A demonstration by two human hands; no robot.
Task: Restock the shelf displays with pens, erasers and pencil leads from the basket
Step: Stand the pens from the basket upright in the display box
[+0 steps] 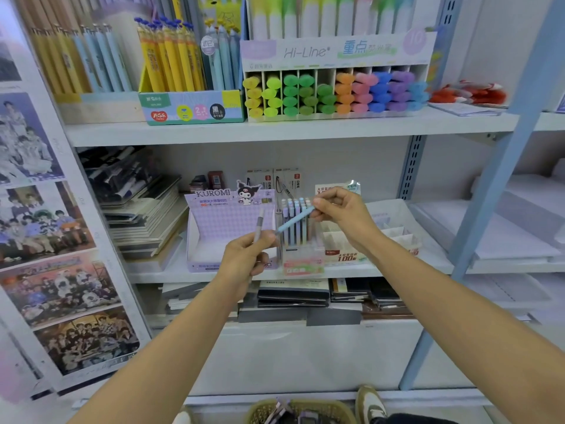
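Right hand [337,211] pinches light blue pen [295,221] at upper end, above pen display box [301,255]. Left hand [249,255] grips grey pen [259,225]. Pens light, stiff, likely slippery; hold mid-barrel.

Head camera looks forward and down, close to the shelf [275,130].

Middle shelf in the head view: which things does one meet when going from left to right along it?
Stack of notebooks → purple Kuromi display box → left hand with a grey pen → blue pen held by the right hand → white divided tray.
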